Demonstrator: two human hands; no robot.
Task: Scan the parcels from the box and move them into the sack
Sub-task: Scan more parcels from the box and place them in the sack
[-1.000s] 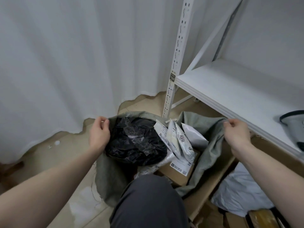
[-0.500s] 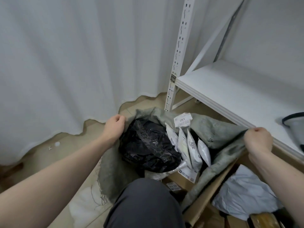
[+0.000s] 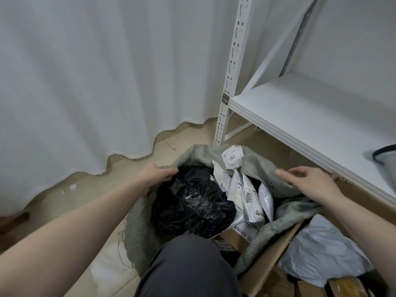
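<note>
Risk: grey-green woven sack [image 3: 257, 166], packed with a crinkled black plastic parcel [image 3: 190, 206] and white mailers [image 3: 250, 200], may sag and spill, as left hand [image 3: 157, 175] grips its rim while right hand [image 3: 310, 181] hovers released, fingers straight, above the far edge.

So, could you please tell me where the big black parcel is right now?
In the head view, the black parcel sits in the left half of the open sack, just left of the upright white parcels.
</note>
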